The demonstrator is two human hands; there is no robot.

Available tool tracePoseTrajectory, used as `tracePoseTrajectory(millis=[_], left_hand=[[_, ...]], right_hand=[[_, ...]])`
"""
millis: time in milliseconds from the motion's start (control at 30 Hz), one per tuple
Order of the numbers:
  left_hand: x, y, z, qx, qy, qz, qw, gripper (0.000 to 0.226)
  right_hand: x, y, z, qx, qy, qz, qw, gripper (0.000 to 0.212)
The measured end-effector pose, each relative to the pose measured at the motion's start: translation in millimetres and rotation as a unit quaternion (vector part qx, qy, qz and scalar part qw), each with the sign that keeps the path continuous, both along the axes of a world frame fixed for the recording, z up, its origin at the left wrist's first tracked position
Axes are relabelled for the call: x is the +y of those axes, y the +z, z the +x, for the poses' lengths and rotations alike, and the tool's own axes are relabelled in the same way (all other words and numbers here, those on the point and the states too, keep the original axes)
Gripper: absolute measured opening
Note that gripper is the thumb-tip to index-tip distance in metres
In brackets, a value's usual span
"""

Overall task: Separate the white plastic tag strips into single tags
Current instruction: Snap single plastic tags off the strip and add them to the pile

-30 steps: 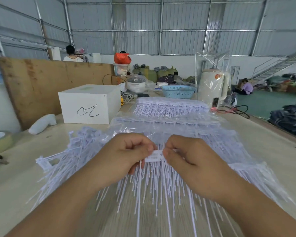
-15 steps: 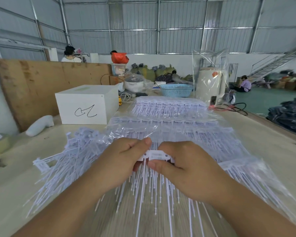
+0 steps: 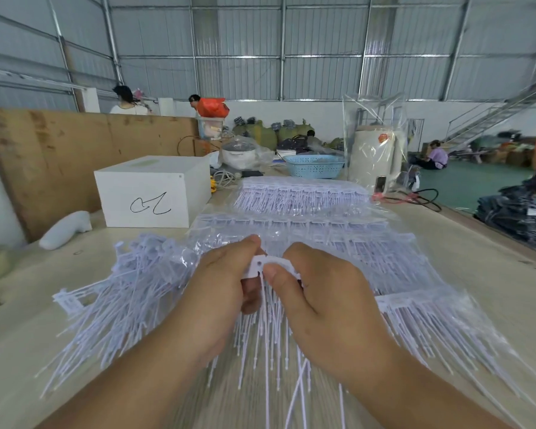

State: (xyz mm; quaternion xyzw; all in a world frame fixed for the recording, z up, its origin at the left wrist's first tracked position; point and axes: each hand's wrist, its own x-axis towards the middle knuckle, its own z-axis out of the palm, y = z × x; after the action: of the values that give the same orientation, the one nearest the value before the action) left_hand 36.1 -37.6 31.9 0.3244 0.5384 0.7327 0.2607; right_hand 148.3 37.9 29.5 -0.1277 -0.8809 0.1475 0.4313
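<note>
Both hands meet over the table's middle on a white tag strip (image 3: 262, 265). My left hand (image 3: 222, 289) pinches its left end, and my right hand (image 3: 325, 298) pinches the right part, thumb on top. The strip's thin tails hang down between my wrists. A loose pile of single white tags (image 3: 118, 292) fans out to the left. Bagged strips (image 3: 291, 230) lie just beyond my hands, and more strips (image 3: 440, 329) spread out to the right.
A white box (image 3: 153, 191) with a black scribble stands at the back left, a white handheld tool (image 3: 65, 229) beside it. Farther back are another bag of strips (image 3: 300, 193), a blue basket (image 3: 314, 166) and a wrapped cream cylinder (image 3: 373, 156). A plywood board (image 3: 59, 156) lines the left.
The strip has tilted, its left end now lower with a hole showing. My right thumb has slid further left over it, and my hands have drawn closer together.
</note>
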Motion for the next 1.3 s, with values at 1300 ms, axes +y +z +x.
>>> tracePoseTrajectory(millis=[1300], left_hand=[[-7, -1, -12, 0.168, -0.038, -0.071, 0.982, 0.047]], right_hand=[[14, 4, 3, -0.084, 0.083, -0.113, 0.987, 0.038]])
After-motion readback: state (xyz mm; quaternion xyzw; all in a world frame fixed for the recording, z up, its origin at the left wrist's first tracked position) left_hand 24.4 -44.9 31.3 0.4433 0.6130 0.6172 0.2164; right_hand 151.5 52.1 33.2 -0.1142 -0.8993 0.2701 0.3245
